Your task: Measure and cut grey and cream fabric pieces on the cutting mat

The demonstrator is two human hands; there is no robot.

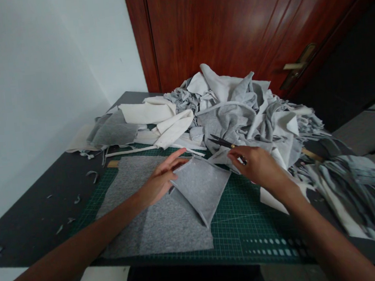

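Grey felt piece (202,187) lies folded on the green cutting mat (246,223) (atop a larger grey sheet (156,224)), between both hands. Left hand (161,180) touches its upper-left edge, grip wide and flat. Right hand (260,166), just beside its top corner, has its grip closed round scissors (223,143), whose blades seem shut.

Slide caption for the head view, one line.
Left hand touches a grey fabric piece on the green cutting mat; right hand holds scissors beside a fabric scrap pile.

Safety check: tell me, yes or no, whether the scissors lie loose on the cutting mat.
No, the right hand grips the scissors, blades pointing at the fabric pile.
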